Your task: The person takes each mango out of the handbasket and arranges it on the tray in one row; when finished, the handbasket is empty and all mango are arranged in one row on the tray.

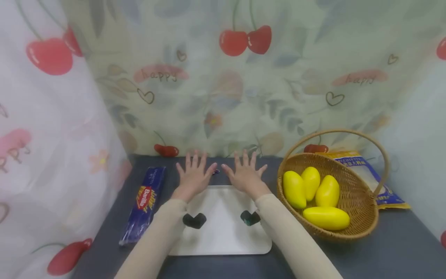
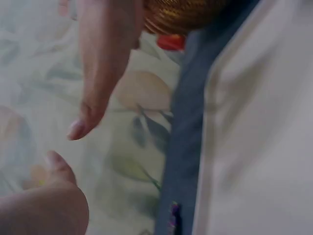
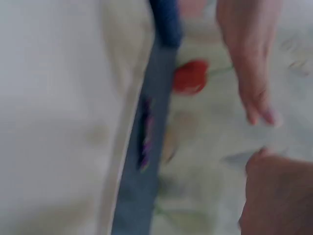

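Both hands reach forward over the far edge of a white tray (image 1: 223, 240). My left hand (image 1: 195, 176) has its fingers straight and spread, and so does my right hand (image 1: 245, 176); each holds nothing. The two thumbs point at each other with a gap between them. In the left wrist view the thumb tips stand apart in front of the patterned backdrop. A small purple item (image 1: 216, 171) lies on the table between the hands, partly hidden by the left thumb; its kind is unclear, though the right wrist view shows it as a blurred purple strip (image 3: 145, 134).
At left lies a blue Barilla spaghetti pack (image 1: 143, 205). A wicker basket (image 1: 360, 193) with a tall handle stands at right, holding several yellow mangoes (image 1: 326, 218). Behind it leans a blue and yellow spaghetti bag (image 1: 386, 199). Patterned cloth (image 1: 216, 97) hangs behind the dark table (image 1: 400, 248).
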`<state>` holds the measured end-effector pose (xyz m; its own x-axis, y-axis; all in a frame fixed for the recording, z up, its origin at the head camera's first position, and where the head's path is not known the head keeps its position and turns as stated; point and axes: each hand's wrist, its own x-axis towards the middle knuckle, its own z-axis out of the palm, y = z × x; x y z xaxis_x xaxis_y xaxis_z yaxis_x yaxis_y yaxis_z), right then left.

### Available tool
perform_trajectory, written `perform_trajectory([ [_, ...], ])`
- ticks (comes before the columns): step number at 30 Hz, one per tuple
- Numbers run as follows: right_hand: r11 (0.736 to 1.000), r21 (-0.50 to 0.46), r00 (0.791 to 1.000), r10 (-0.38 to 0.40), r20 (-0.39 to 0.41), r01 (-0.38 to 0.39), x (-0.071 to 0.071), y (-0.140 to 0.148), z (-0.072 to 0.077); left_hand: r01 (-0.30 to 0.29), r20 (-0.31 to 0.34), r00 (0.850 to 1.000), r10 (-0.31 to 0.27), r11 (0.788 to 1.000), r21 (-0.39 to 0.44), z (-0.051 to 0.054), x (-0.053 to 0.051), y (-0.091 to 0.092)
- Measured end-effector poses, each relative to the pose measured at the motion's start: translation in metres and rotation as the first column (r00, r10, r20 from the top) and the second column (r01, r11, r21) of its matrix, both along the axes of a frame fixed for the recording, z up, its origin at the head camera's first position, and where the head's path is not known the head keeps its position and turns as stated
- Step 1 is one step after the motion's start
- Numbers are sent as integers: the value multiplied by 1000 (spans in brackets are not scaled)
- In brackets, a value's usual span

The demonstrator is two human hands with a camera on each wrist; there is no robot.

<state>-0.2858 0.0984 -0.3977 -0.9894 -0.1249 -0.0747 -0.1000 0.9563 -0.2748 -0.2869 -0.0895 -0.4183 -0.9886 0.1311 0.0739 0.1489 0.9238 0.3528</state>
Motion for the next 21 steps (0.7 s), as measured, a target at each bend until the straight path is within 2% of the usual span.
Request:
perform_trajectory([
  [2,999,-43,1000,-14,-18,14,13,1,7,19,-28,999,-19,1000,16,6,8,-3],
  [4,997,-78,998,-21,-64,16,32,5,15,32,-53,998,-30,999,44,15,23,-8],
  [7,990,-138,992,-21,-127,3,66,13,31,18,-58,998,-12,994,109,27,52,-20],
  [9,987,-160,988,-20,-153,-5,88,23,41,-8,-49,999,16,987,163,28,73,-28],
  [11,983,-183,986,-10,-164,-20,107,36,50,-15,-34,999,23,979,203,22,92,-35],
  [14,980,-190,984,27,-177,-61,124,61,58,-3,5,1000,2,969,248,7,118,-45],
  [18,976,-199,986,64,-151,-94,132,95,71,3,24,1000,-11,956,293,-17,142,-57],
  [21,979,-189,993,65,-96,-83,129,117,83,-10,9,1000,7,944,330,-37,153,-64],
])
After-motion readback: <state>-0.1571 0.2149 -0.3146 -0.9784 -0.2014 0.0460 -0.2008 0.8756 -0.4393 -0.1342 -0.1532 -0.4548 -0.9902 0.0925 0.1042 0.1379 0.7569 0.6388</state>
